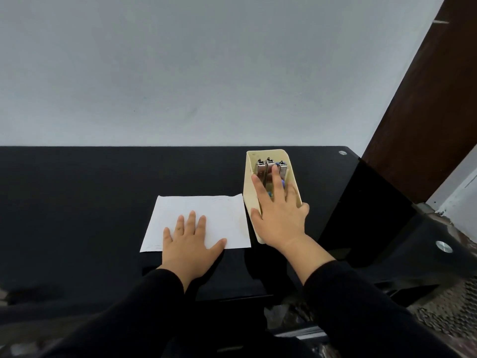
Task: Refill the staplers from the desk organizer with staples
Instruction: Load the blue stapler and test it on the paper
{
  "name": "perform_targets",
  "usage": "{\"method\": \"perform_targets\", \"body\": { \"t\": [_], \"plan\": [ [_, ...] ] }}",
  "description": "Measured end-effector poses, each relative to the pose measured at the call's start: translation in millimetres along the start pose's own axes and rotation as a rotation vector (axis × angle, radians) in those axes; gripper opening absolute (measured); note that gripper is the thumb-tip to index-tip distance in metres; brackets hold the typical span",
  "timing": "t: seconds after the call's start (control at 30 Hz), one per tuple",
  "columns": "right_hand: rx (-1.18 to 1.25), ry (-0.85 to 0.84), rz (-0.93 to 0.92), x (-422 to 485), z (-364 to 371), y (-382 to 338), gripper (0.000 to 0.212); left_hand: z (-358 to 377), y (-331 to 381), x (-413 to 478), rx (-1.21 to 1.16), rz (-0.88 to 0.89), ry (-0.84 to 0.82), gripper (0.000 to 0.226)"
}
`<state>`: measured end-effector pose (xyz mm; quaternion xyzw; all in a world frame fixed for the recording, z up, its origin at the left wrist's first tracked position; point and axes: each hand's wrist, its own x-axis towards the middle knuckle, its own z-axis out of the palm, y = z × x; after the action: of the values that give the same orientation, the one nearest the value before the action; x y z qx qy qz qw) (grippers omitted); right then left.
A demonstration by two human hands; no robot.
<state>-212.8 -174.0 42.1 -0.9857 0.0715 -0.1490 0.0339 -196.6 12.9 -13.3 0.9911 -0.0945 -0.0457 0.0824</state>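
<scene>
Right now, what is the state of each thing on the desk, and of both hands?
Organizer: upright on the desk, open at the top.
Staplers: standing inside the organizer, not yet taken out.
Paper: flat on the desk, left of the organizer.
Left hand: open, resting flat on the paper.
Right hand: open, fingers spread, reaching into the organizer over the staplers.

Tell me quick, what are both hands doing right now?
Left hand: open, flat on the paper.
Right hand: open, fingers straight, reaching into the organizer at the staplers.
</scene>
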Motion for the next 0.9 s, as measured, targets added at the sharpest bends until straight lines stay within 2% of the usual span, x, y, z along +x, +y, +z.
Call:
{"method": "perform_targets", "body": {
  "t": [0.9],
  "plan": [
    [0.004, -0.034, 0.024, 167, 46, -10, 0.066, -23, -2, 171, -0.002, -0.034, -0.048, 0.081]
  ]
}}
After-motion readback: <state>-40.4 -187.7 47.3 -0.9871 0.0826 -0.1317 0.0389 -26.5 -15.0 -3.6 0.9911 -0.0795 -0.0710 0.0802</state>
